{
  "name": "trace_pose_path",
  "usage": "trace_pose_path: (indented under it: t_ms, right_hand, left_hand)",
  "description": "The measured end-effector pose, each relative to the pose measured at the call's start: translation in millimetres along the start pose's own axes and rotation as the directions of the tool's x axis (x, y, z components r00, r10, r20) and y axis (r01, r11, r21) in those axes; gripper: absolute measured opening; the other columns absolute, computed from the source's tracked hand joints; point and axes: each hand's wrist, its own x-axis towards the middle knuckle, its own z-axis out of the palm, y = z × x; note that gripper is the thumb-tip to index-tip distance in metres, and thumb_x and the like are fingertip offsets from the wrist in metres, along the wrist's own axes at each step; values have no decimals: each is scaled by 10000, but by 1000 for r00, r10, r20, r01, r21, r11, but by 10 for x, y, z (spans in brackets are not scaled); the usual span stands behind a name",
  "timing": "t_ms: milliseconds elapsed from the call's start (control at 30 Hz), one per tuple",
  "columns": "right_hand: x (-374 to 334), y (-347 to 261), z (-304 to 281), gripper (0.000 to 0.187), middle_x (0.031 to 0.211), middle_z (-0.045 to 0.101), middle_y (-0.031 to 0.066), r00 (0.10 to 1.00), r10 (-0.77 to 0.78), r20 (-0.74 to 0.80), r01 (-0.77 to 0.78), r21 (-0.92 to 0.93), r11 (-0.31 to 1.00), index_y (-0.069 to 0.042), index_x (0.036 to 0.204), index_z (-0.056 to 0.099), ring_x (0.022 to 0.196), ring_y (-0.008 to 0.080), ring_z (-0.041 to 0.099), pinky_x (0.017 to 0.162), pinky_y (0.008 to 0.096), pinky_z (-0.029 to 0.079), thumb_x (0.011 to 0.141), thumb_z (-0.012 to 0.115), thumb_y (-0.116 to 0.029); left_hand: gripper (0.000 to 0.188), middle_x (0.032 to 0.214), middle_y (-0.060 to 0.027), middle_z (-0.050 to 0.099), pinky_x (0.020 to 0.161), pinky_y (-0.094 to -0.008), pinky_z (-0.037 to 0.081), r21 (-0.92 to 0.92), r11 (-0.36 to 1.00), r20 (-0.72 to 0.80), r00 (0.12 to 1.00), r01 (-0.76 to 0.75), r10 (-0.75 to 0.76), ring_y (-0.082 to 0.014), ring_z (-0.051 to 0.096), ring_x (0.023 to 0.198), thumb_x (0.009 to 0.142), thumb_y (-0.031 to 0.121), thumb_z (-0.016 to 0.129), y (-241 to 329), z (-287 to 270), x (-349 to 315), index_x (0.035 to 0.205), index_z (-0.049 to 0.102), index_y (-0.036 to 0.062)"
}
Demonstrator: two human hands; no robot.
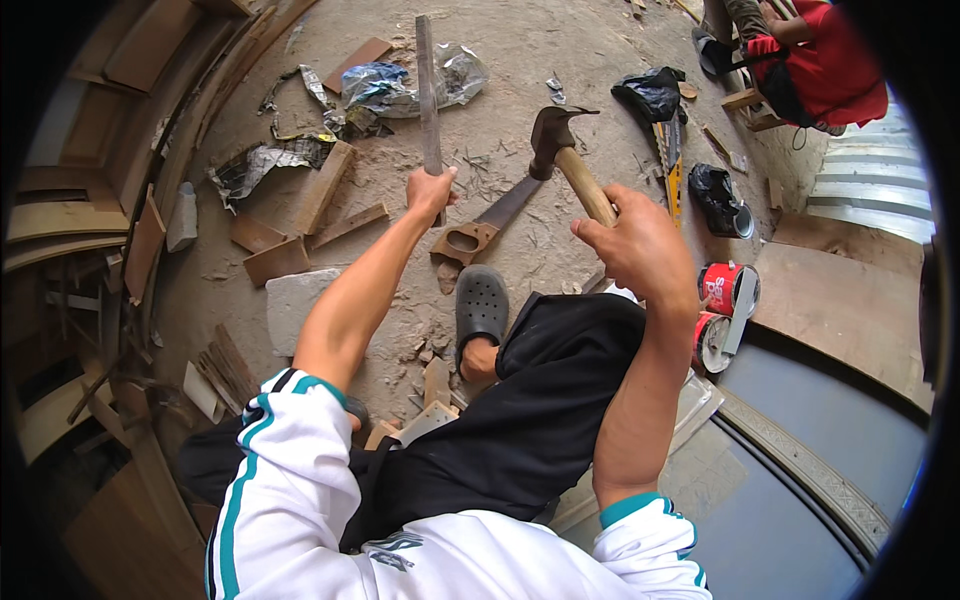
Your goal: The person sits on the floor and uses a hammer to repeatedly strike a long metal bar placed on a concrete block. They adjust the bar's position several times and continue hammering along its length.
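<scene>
The person's left hand (430, 192) is wrapped around the lower end of a long, narrow strip (428, 95), which points away from the body, toward the top of the view. The right hand (640, 240) is clamped on the wooden handle of a hammer (583, 183) – fingers curled around it, the thumb lying along it – and the head of the hammer points away from the person, to the right of the strip. The two hands are well apart, the strip and the hammer not touching. Between them a handsaw (505, 211) lies on the dirt floor (545, 245), its wooden grip toward the person and the far end of its blade partly hidden behind the hammer head. A grey clog (482, 305) on the person's foot is just beside the saw grip. Left of the left hand lie a wood block (325, 188), some smaller offcuts (277, 262) and crumpled printed paper (270, 165); beyond that hand, clear plastic wrapping (460, 75) lies beside the strip. On the right, a black bag (652, 95) lies near a yellow tool (673, 170) – its kind is hard to tell – and two red cans (728, 287) stand near the right forearm. At the upper right is another person in a red top (835, 65).
</scene>
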Motion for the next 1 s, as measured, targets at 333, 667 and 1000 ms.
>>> trace_pose_path:
  t_ms: [333,667,1000]
  right_hand:
    - [-56,-558,291,267,598,568,66,937,-180,298,214,-86,973,3,960,630,478,155,577,429,326,452,885,720,-237]
    - [-546,-1432,797,293,603,582,11,486,-389,783,469,141,872,-24,979,651,465,102,564,465,293,444,902,712,-300]
    - [-954,-1825,1123,329,577,570,-3,250,-361,899,544,178,820,-16,1024,646,469,103,579,461,279,443,918,697,-323]
  left_hand:
    - [357,601,-13,515,436,-294,418,-90,992,236,966,-83,102,-114,516,465,948,330,681,264,-1628,-1136,772,502,76]
    - [181,627,10,544,442,-264,407,170,951,274,940,-257,205,-74,505,476,841,118,723,561,-3175,-2392,910,567,58]
    - [181,709,20,542,588,-295,454,421,780,283,884,-463,373,-93,519,631,791,89,675,219,-3795,-3124,942,600,23]
